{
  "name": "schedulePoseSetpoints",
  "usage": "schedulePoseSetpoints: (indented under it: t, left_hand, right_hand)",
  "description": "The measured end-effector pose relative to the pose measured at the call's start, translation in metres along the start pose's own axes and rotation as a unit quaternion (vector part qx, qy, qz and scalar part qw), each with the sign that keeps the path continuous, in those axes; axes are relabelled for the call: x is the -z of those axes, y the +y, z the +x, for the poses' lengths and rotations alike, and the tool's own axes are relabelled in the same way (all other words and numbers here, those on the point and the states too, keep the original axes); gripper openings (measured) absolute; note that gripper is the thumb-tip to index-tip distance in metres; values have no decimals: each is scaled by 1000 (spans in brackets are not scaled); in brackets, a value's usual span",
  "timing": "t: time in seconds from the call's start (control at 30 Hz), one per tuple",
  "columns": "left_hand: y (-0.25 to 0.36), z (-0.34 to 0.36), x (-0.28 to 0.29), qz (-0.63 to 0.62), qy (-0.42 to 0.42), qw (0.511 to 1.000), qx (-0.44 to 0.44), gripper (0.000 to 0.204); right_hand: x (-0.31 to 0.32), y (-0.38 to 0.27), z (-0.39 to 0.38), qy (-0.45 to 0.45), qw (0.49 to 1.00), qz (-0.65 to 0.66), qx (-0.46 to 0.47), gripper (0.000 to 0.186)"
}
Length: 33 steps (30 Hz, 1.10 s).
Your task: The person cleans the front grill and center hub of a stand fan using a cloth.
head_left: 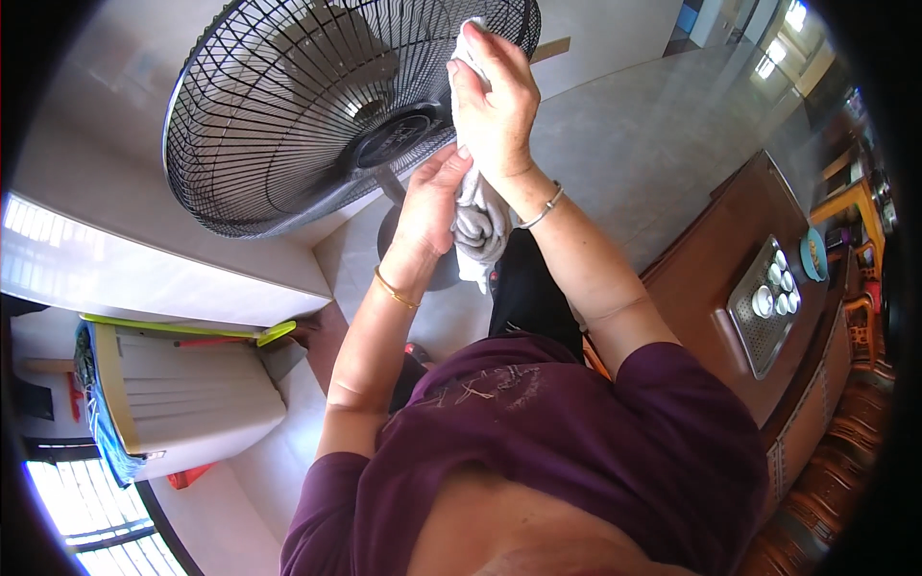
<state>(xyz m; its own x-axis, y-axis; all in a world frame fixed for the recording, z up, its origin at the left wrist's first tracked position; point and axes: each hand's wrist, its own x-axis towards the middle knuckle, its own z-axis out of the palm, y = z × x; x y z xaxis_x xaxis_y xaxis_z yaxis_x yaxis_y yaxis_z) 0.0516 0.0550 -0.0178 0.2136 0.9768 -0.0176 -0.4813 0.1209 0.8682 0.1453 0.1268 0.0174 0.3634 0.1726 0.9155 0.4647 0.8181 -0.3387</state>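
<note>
In front of me stands a black fan (288, 115) with a round wire grille and a dark hub at its centre. At the right part of the grille my right hand (499, 110) is closed round a white cloth (480, 226), its fingers pointing up along the rim. Just below and to the left, my left hand (437, 192) is closed on the same cloth, thumb toward the right wrist. The bunched, greyish lower part of the cloth hangs beneath both hands. Whether the cloth touches the grille is hard to tell.
To the right, a brown table (687, 250) bears a metal tray (759, 326) with several small white cups and a blue bowl (812, 254) beside it. A white cabinet (192, 384) stands at the lower left. Behind the fan are a pale wall and grey tiled floor (615, 154).
</note>
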Motion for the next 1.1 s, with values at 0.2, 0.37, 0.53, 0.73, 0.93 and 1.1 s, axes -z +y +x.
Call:
schedulePoseSetpoints:
  t: [0.2, 0.37, 0.53, 0.73, 0.93, 1.1]
  left_hand:
    - [-11, -10, 34, 23, 31, 999, 5, 39]
    - [-38, -21, 69, 92, 112, 989, -2, 37]
    - [-51, -33, 71, 92, 118, 987, 56, 31]
    - [-26, -38, 24, 165, 63, 982, -62, 49]
    - [18, 10, -42, 111, -12, 987, -120, 42]
    - [22, 26, -58, 102, -17, 986, -128, 32]
  right_hand:
    - [-16, -4, -43, -2, 995, 72, -69, 42]
    - [-19, -18, -85, -84, 981, 105, -138, 51]
    - [-6, -3, -118, -157, 920, 270, -236, 41]
    - [47, -26, -28, -6, 856, 338, -392, 33]
    - [21, 23, 55, 48, 981, 122, -146, 27]
    - [22, 41, 94, -115, 992, -31, -53, 24]
